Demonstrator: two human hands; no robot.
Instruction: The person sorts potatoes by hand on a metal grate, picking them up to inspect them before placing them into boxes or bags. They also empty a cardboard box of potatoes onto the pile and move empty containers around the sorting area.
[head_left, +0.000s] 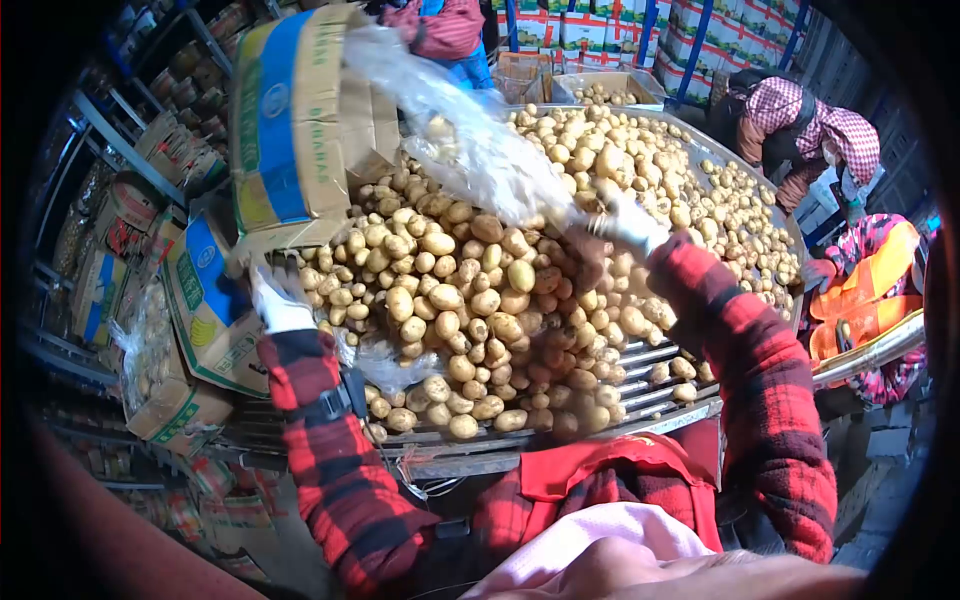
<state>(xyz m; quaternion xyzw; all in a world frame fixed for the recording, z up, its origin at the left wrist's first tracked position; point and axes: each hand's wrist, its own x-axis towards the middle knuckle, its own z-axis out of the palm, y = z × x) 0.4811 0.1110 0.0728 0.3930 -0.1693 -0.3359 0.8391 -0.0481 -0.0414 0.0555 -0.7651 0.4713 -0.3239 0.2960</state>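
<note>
Set wide apart, two white-gloved hands work over the near side of the heap: the left hand (281, 297) touches the lower edge of a tilted cardboard box (285, 120), though I cannot tell whether its fingers grip; the right hand (632, 222), blurred, clutches the end of clear plastic (490, 160) stretching out of that box. Between and beneath them lie heaped potatoes (470, 270). Beyond, at right, a person in checks (785, 110) bends over the table's far edge.
</note>
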